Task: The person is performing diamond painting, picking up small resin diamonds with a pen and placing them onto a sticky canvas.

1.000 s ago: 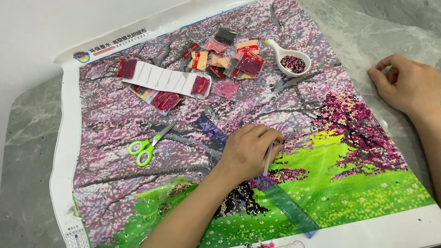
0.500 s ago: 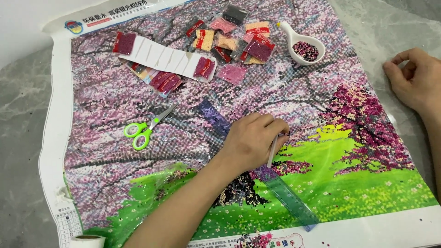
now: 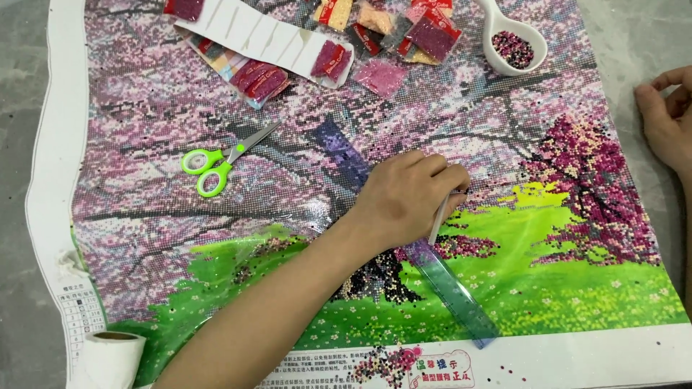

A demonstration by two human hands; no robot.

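Nearest to the person, the rolled-up edge of white backing paper [image 3: 115, 353] lay at the bottom corner of the diamond painting canvas [image 3: 180, 115], well off to the outer side of the left arm. Just under the left hand [image 3: 404, 202] a clear blue ruler [image 3: 447, 284] lay slanted on the canvas, running from beneath the fingers down toward the person.

The left hand rested on the middle of the canvas with its fingers curled, pinching a thin white pen tool [image 3: 438, 223]. The tip pointed down at the spot where the pink part meets the green grass. I could not tell if a bead was on the tip.

The right hand [image 3: 667, 122] lay past the canvas edge on the grey table [image 3: 21, 65]. Its fingers were bent loosely and held nothing that showed.

Between the two hands, a dark pink tree [image 3: 591, 187] looked bumpy and shiny, so beads seemed to be stuck there already. A small dark patch of beads sat just below the left hand too. Most of the pink blossom and green grass looked flat and printed, so I judged that much was left to fill.

Farther out, beyond the left hand, green-handled scissors [image 3: 216, 162] lay shut. Farthest away were little bags of beads [image 3: 425, 32], a white strip of bead packets [image 3: 259, 36], and a white tray of dark pink beads [image 3: 512, 47].
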